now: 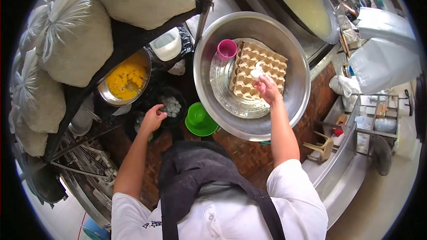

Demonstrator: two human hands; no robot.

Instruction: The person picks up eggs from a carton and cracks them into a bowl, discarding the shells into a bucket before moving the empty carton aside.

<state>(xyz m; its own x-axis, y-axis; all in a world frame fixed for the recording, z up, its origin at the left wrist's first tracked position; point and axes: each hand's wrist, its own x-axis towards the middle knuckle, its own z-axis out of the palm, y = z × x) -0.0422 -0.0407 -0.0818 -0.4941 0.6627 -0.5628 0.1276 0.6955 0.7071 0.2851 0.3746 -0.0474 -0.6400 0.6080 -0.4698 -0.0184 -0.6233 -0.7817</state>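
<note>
My right hand point(268, 90) holds a white egg point(256, 74) in its fingertips over the stack of cardboard egg trays point(278, 67). The trays sit on a perforated metal plate point(221, 90) inside a large steel basin point(205, 105), beside a pink cup point(227, 49). My left hand point(153, 118) is at the edge of a dark container of white eggshells point(171, 106), its fingers curled together; anything between them is hidden. Up and left of it, a metal bowl point(105, 94) holds many yellow yolks point(126, 78).
A green bowl point(200, 119) stands between the shells and the basin. Filled plastic bags point(73, 35) crowd the upper left, above a white container point(167, 44). At the upper right is a large vat of pale liquid point(302, 2); a small stool point(321, 146) stands at right.
</note>
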